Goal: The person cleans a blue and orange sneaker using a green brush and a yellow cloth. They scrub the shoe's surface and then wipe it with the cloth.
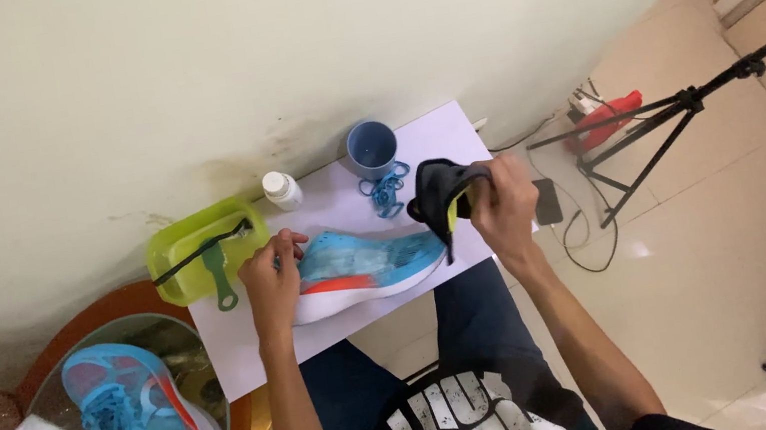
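A blue running shoe point(365, 266) with an orange stripe and white sole lies on its side on a small white table point(240, 342). My left hand point(273, 277) grips its heel end. My right hand point(503, 202) holds a black insole with a yellow edge point(439, 194), curled up just above the shoe's toe end. Loose blue laces point(386, 191) lie on the table behind the shoe.
A blue mug point(371, 146), a small white bottle point(281, 190) and a green tub point(195, 243) with a brush stand at the wall. The second blue shoe point(130, 419) rests on a round glass table at left. A black tripod point(672, 116) and cables are on the floor at right.
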